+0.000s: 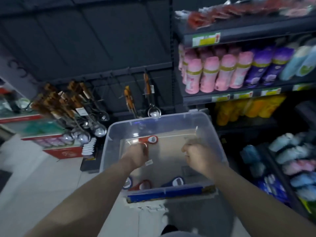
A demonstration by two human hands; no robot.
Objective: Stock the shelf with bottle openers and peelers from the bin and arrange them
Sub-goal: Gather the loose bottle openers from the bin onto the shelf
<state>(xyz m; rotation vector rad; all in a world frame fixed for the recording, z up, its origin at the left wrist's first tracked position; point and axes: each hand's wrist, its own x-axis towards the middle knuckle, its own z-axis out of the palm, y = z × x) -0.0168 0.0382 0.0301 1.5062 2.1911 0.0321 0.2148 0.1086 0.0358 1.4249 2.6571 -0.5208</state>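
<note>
Forearms lead to the left hand (135,155), fingers curled round a reddish tagged item (147,157), and the right hand (199,155), fingers curled, though blur hides whether they hold anything. Both are inside the clear bin (109,134). Bottle openers (176,182) lie at its 6 and 12 o'clock ends. Ladles (95,124) hang at 10 o'clock and the shelf (239,98) stands at 3.

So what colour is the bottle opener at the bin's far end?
The bottle opener is red; head view.

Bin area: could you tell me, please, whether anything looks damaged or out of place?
Yes: below the bin's near rim, the white material beside the blue box has a ragged, crumbled edge, as if chipped.
</note>
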